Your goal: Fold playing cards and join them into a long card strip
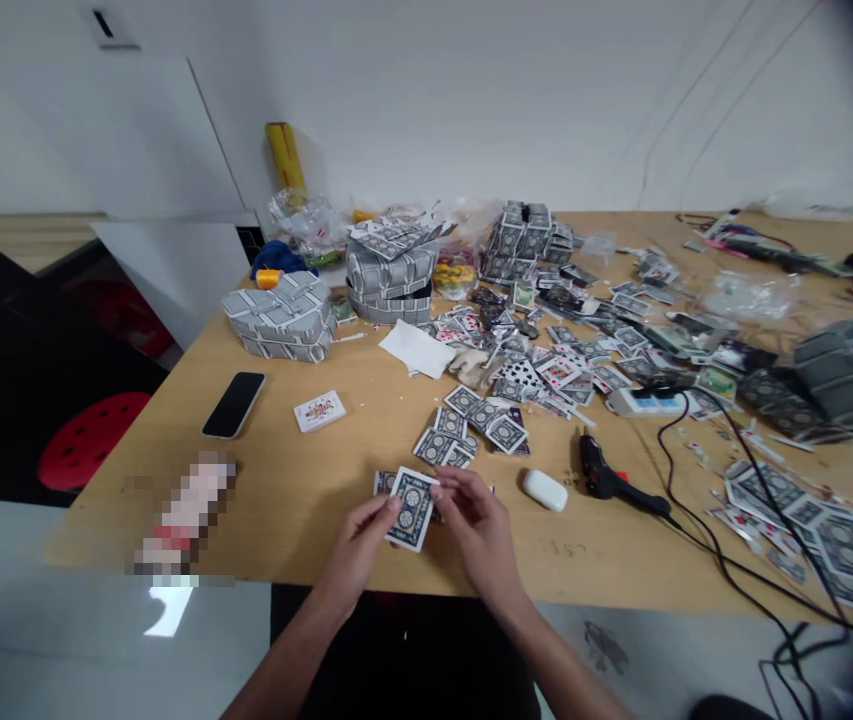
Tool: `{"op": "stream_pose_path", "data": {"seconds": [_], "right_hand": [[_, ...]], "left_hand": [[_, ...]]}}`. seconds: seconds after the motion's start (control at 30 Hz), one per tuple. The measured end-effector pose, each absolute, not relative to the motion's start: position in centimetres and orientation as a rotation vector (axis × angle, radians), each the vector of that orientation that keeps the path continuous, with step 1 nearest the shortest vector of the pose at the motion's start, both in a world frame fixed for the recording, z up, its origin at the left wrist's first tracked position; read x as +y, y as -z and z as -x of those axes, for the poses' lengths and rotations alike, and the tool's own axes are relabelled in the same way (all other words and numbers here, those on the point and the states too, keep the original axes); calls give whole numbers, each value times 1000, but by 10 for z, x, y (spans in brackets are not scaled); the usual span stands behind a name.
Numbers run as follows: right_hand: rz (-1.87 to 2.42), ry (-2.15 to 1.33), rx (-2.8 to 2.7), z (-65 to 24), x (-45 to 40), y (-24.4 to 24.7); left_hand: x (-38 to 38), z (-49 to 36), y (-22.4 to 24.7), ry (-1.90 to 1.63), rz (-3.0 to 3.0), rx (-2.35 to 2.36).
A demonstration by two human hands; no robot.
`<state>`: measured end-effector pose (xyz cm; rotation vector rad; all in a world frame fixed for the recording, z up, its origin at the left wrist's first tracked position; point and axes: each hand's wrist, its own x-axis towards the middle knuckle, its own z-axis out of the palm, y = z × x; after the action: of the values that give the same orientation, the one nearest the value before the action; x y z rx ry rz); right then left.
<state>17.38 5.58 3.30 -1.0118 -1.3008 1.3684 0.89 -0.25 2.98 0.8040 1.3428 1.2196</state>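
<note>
A patterned playing card point(412, 508), back side up, is held near the table's front edge. My left hand point(360, 545) pinches its left edge between thumb and fingers. At the card's upper right, my right hand point(477, 525) grips the corner with thumb and fingers. Partly hidden under the held card are more cards point(384, 483). Just beyond my hands lies a group of joined or overlapping cards point(447, 436), backs up. A small card stack point(319, 411) with a figure card on top sits to the left.
A phone point(234, 405) lies at the left. White case point(544, 489), black glue gun point(612, 480) and its cables are at the right. Heart-shaped box point(281, 318), round box point(390, 275) and scattered cards point(520, 373) stand or lie farther back, beside a power strip point(647, 402).
</note>
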Motion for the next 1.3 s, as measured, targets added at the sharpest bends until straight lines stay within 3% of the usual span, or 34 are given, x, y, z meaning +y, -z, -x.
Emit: {"op": "stream_pose_path", "data": {"seconds": [0.1, 0.27, 0.43, 1.3], "right_hand": [[1030, -1427, -1256, -178, 55, -36], [1074, -1378, -1426, -185, 45, -46], [1014, -1309, -1520, -187, 38, -52], [935, -1225, -1642, -191, 40, -53]], "left_hand": [[-8, -6, -39, -1172, -910, 1338], [-10, 0, -52, -1380, -1116, 1485], [-12, -1, -59, -1246, -1371, 1542], [-18, -5, -68, -1293, -1341, 1565]]}}
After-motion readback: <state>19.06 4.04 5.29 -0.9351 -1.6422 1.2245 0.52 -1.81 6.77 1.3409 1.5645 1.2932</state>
